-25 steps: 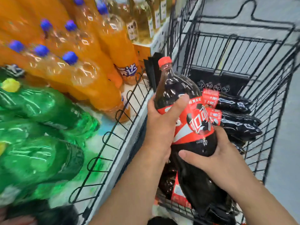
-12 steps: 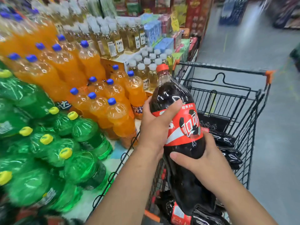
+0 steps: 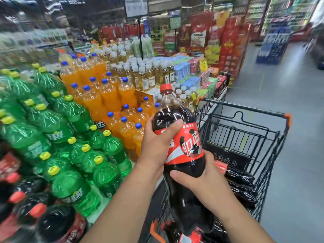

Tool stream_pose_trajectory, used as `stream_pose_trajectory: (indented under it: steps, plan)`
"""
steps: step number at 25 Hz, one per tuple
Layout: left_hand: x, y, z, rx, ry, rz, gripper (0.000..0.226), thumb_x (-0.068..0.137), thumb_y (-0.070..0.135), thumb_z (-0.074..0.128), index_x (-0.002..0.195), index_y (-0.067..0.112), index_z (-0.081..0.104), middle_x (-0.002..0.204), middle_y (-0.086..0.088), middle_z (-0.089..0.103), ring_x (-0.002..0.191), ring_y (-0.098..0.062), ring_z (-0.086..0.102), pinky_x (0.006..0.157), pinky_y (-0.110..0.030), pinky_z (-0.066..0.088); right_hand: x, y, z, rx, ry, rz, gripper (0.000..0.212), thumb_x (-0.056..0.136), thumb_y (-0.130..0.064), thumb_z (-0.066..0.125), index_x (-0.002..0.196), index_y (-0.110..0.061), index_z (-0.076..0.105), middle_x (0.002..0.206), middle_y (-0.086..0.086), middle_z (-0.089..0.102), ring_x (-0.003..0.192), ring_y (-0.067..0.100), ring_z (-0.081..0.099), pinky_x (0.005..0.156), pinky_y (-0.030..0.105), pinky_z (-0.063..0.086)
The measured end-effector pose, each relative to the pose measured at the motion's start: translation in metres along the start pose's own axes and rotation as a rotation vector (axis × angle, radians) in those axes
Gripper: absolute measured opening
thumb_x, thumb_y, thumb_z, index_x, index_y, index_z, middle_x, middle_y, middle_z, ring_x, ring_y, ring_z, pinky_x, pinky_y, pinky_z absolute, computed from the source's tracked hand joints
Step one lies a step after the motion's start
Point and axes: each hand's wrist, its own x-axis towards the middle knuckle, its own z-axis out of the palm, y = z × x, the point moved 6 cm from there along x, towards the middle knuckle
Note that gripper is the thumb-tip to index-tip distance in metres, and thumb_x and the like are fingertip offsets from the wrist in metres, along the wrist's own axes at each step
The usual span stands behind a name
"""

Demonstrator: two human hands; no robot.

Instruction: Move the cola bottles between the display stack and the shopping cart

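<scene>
A large cola bottle (image 3: 184, 151) with a red cap and red label stands upright in the air above the near end of the black wire shopping cart (image 3: 245, 109). My left hand (image 3: 156, 146) grips its upper body at the label, thumb across the front. My right hand (image 3: 198, 179) grips it lower down from the right. More cola bottles (image 3: 242, 179) lie on their sides inside the cart. The cola display stack (image 3: 40, 216) sits at the bottom left, with red caps showing.
Green soda bottles (image 3: 70, 155) and orange soda bottles (image 3: 108, 99) fill the display left of the cart. Pale drink bottles and boxed goods (image 3: 185, 74) stand behind them. Grey aisle floor (image 3: 301, 137) runs along the cart's right side.
The view has tilted up, showing the aisle and far shelves. The held cola bottle has risen relative to the cart, both hands keeping the same grip.
</scene>
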Motion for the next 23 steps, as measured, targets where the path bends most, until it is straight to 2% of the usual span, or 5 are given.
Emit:
stream_pose_trajectory:
  steps: [3,6,9,16,23]
  plan:
    - [-0.024,0.016,-0.009,0.014,0.034,0.052,0.078,0.060,0.032,0.094,0.128,0.028,0.056,0.107,-0.010,0.077,0.087,-0.030,0.078,0.074,-0.044,0.064,-0.015,-0.012,0.002,0.005,-0.066,-0.058,0.077,0.049,-0.062,0.086,0.110,-0.047,0.042,0.102,-0.026,0.064,0.092,-0.010,0.059,0.072,0.015,0.044]
    - [-0.048,0.033,-0.022,0.020,0.076,0.122,0.079,0.062,0.027,0.094,0.131,0.025,0.055,0.109,-0.012,0.077,0.090,-0.033,0.077,0.077,-0.048,0.064,-0.031,-0.025,0.011,0.029,-0.133,-0.110,0.086,0.039,-0.070,0.081,0.113,-0.048,0.043,0.103,-0.025,0.066,0.096,-0.007,0.061,0.080,0.022,0.049]
    - [-0.070,0.047,-0.040,0.016,0.139,0.188,0.077,0.064,0.027,0.087,0.133,0.022,0.054,0.109,-0.013,0.076,0.092,-0.035,0.076,0.080,-0.051,0.063,-0.045,-0.035,0.025,0.042,-0.199,-0.159,0.081,0.035,-0.074,0.076,0.105,-0.052,0.042,0.102,-0.027,0.066,0.095,-0.008,0.061,0.081,0.022,0.050]
    - [-0.130,0.076,-0.098,0.040,0.325,0.292,0.082,0.058,0.031,0.090,0.132,0.022,0.055,0.108,-0.012,0.077,0.085,-0.028,0.077,0.069,-0.039,0.062,-0.083,-0.055,0.076,0.051,-0.385,-0.246,0.102,0.035,-0.075,0.078,0.125,-0.043,0.042,0.113,-0.020,0.065,0.104,0.004,0.063,0.092,0.036,0.053]
    - [-0.180,0.103,-0.162,0.052,0.454,0.356,0.073,0.061,0.023,0.089,0.127,0.018,0.057,0.104,-0.014,0.077,0.081,-0.025,0.076,0.070,-0.038,0.064,-0.122,-0.081,0.134,0.027,-0.527,-0.292,0.099,0.033,-0.075,0.074,0.120,-0.045,0.037,0.109,-0.025,0.060,0.101,-0.002,0.059,0.083,0.024,0.050]
